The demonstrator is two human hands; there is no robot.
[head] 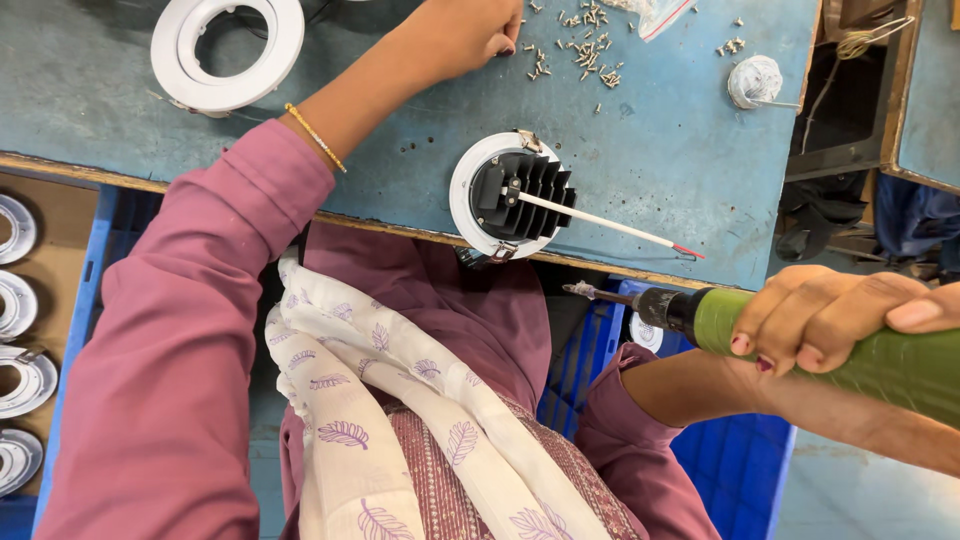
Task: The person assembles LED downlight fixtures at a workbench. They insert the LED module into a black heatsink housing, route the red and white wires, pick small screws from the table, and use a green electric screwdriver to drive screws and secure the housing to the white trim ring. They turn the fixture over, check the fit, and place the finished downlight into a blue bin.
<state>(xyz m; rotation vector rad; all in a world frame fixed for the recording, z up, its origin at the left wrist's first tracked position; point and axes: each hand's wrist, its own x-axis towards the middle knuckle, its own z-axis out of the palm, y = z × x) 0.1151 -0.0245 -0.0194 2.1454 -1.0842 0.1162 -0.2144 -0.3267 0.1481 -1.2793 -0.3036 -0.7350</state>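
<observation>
Green plastic wraps the body of the electric screwdriver (800,335), which lies level in the air off the near edge of the table (680,160), its dark chuck and bit pointing toward the person's chest. The right hand (835,315) has its grip closed around the green barrel, fingers curled over the top and the thumb lying along the side.

The left hand (470,35) reaches across the worn blue table to a scatter of small screws (585,45); its fingertips are bunched together and pressed down at the edge of the scatter, but whether a screw sits between them cannot be told. A thin gold bangle (315,137) circles that forearm just above the pink sleeve.

Between the two hands, at the table's near edge, lies a round white downlight fitting (510,195) with its black finned heat sink facing up and a white wire with a red tip trailing off to the right. A second white ring housing (228,45) rests at the far left of the table, and a small white roll (755,80) lies near the right end. More white rings (20,330) are stacked in a box on the left, below table level.
</observation>
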